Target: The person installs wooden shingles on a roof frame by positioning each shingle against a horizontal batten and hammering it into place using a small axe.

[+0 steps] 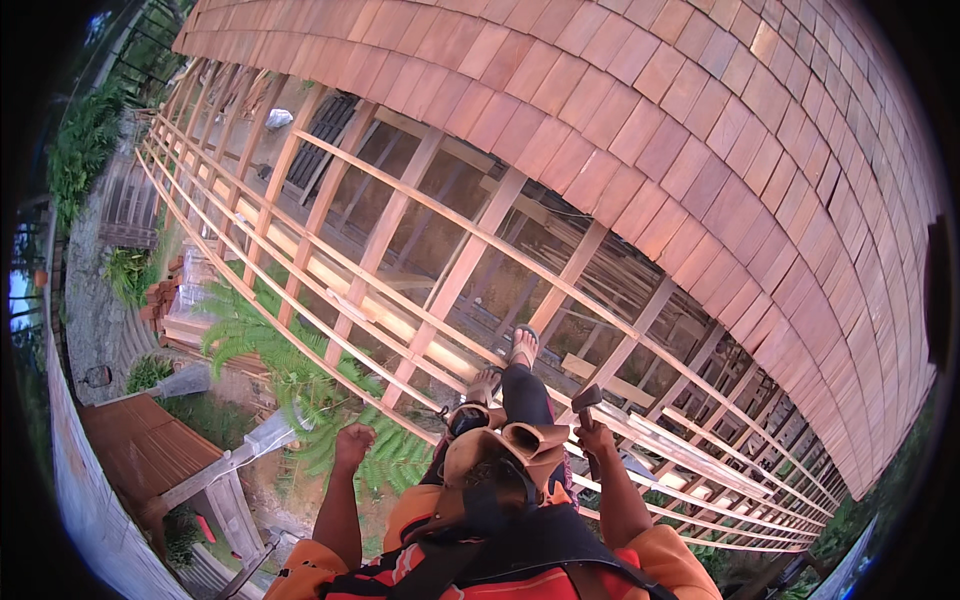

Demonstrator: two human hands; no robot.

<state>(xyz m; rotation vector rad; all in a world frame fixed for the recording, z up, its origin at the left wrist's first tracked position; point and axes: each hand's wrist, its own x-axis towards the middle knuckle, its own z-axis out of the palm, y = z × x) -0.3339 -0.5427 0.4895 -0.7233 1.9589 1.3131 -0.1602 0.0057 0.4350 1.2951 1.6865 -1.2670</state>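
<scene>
I stand on the open wooden battens [400,300] of a roof frame, looking down past my chest. My right hand [594,437] is shut on the handle of a hammer [587,400], whose dark head points up over the battens. My left hand [353,440] is closed into a fist with nothing visible in it, held out over the roof's lower edge. A brown tool pouch [505,450] hangs at my waist. My feet in sandals [523,345] rest on the battens.
Rows of reddish roof tiles [650,120] cover the upper part of the roof. Below the battens lie rafters and stacked timber inside. Beyond the eave are green fern leaves [290,370], a stack of tiles [165,295], a small tiled roof [140,450] and a fence.
</scene>
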